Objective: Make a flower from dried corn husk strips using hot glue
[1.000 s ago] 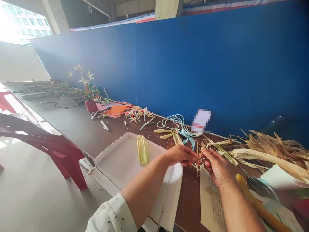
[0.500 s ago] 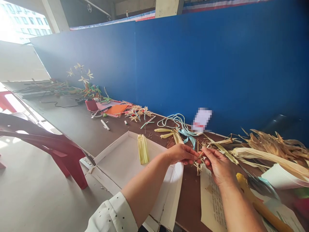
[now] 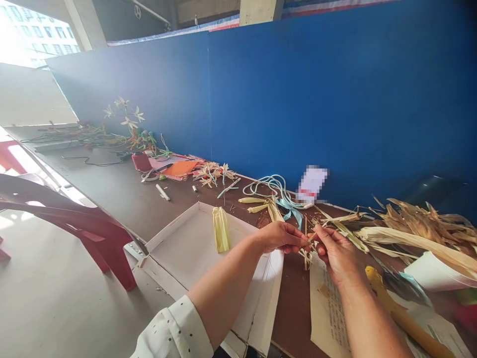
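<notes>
Boards [image 3: 298, 99] are standing behind our box [image 3: 190, 253]; beside it, our left hand [image 3: 280, 237] and right hand [image 3: 337, 254] are pinching a strip [image 3: 311, 237].

The thin strip [image 3: 312, 237] in the left hand [image 3: 281, 237] and right hand [image 3: 333, 248] is partly hidden and too small to name; the left arm [image 3: 225, 281] covers part of the white tray [image 3: 190, 238]; the dotted sleeve [image 3: 175, 328] runs off the bottom edge, and so does the yellow handle [image 3: 406, 320]; the right arm [image 3: 367, 311] hides some of the paper [image 3: 321, 303], and its writing [image 3: 335, 311] is too tiny to read; the white cup [image 3: 430, 271] and 1 blurry pink thing [image 3: 468, 315] are cut off at the right; the red chair [image 3: 110, 246] runs off the left; the pale card [image 3: 312, 184] is just blurry squares.
</notes>
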Demonstrator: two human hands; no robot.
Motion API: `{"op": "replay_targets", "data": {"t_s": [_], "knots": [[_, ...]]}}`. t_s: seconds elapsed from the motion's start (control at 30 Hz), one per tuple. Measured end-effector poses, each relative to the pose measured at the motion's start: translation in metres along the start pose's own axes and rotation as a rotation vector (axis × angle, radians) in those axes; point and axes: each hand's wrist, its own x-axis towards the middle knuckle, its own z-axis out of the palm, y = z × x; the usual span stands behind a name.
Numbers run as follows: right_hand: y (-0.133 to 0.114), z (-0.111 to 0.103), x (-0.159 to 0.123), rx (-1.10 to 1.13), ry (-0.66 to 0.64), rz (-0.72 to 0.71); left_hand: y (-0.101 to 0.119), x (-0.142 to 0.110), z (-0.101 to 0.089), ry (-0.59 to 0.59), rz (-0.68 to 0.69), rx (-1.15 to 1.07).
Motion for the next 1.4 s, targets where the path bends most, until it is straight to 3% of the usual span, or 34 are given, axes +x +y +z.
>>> {"op": "replay_targets", "data": {"t_s": [0.9, 1.2, 1.4], "knots": [[0.0, -0.004, -0.003, -0.091, -0.01, -0.107, 0.001, 0.002, 0.0, 0.077, -0.038, -0.073], [-0.005, -0.004, -0.008, -0.062, -0.143, -0.06, 0.002, 0.001, 0.0, 0.091, -0.043, -0.103], [-0.005, -0.003, -0.007, -0.015, -0.123, -0.052, 0.002, -0.001, -0.002, 0.062, -0.029, -0.086]]}}
